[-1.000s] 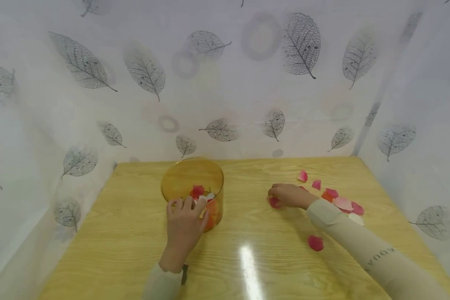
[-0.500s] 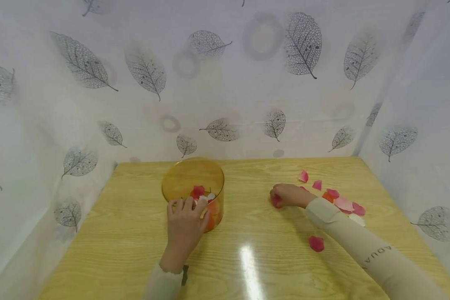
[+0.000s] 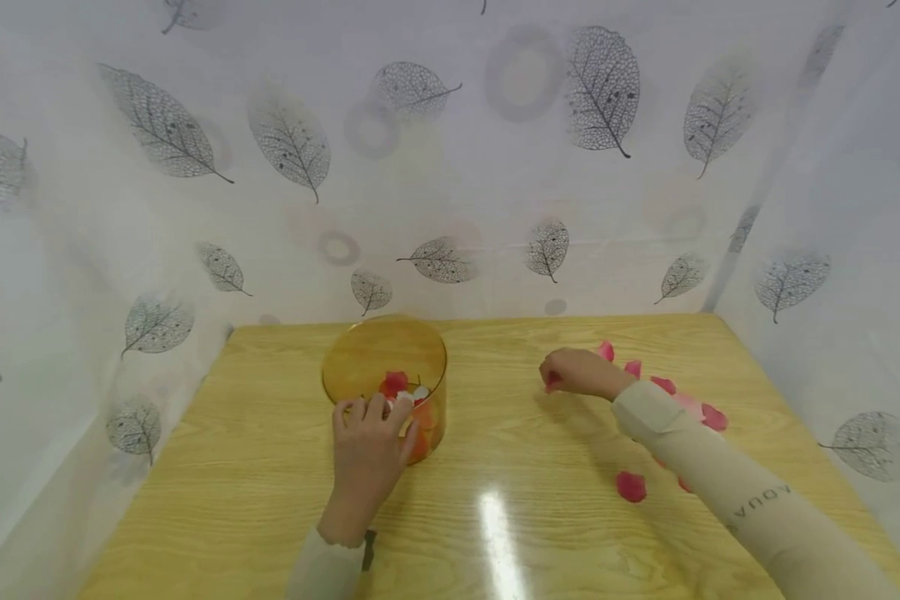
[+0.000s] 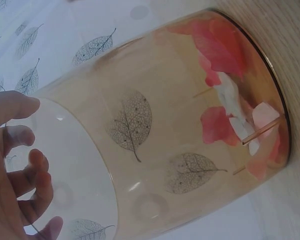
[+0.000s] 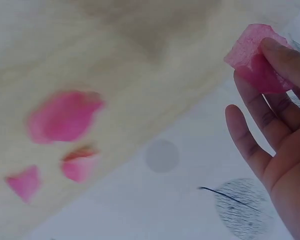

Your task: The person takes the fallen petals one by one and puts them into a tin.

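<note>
A clear amber cylindrical container [image 3: 352, 354] stands on the left half of the table. Inside, at its bottom, lie red, pink and white petals [image 4: 217, 47] with a few thin stick-like bits. My left hand [image 3: 367, 458] holds the container's near rim, its fingers bent over the edge in the left wrist view. Right of the container, just above the tabletop, my right hand [image 3: 587, 372] pinches a pink petal [image 5: 252, 47] between thumb and fingers. Loose petals [image 3: 714, 417] lie around and partly under the right forearm, which hides some of them.
A lone dark pink petal [image 3: 631, 487] lies on the wood-grain table [image 3: 255, 492] nearer the front. White leaf-patterned sheeting [image 3: 465, 183] encloses the back and both sides. A bright light reflection [image 3: 501, 542] streaks the table's front middle.
My right hand has gripped a petal from the table and raised it slightly. The forearm now covers more of the scattered petals. My left hand and the container have stayed put.
</note>
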{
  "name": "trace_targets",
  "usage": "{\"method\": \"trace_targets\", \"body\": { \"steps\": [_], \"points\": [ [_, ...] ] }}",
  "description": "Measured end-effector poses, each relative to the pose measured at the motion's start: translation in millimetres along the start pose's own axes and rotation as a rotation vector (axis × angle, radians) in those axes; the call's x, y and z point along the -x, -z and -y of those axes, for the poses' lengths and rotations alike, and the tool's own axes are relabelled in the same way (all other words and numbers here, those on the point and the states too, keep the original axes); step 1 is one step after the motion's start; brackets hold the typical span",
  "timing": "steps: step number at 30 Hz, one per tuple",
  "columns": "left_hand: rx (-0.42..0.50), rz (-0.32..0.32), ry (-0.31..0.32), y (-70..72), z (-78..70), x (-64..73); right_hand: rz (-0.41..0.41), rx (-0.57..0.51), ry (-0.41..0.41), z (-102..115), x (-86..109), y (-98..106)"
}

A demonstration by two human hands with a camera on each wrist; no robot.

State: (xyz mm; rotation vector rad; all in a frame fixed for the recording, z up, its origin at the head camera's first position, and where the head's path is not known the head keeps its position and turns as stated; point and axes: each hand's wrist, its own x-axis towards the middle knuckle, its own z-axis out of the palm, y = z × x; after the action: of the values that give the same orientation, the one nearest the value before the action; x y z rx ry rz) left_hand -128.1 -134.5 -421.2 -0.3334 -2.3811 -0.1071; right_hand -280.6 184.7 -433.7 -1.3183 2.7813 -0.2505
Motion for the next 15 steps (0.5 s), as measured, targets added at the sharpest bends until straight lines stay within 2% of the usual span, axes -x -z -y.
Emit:
{"method": "trace_targets", "body": {
  "steps": [6, 11, 15],
  "points": [
    [-0.013, -0.005, -0.001, -2.1, 0.9, 1.0, -0.071, 0.008, 0.035, 26.9, -28.4, 43.4],
    [-0.007, -0.033, -0.01, -3.2, 1.1, 0.8, -0.183, -0.022, 0.094, 57.7, -59.2, 78.6],
    [0.001, -0.055, -0.021, -4.1, 2.4, 0.5, -0.25, -0.037, 0.149, 84.5, -83.8, 97.6]
  ]
}}
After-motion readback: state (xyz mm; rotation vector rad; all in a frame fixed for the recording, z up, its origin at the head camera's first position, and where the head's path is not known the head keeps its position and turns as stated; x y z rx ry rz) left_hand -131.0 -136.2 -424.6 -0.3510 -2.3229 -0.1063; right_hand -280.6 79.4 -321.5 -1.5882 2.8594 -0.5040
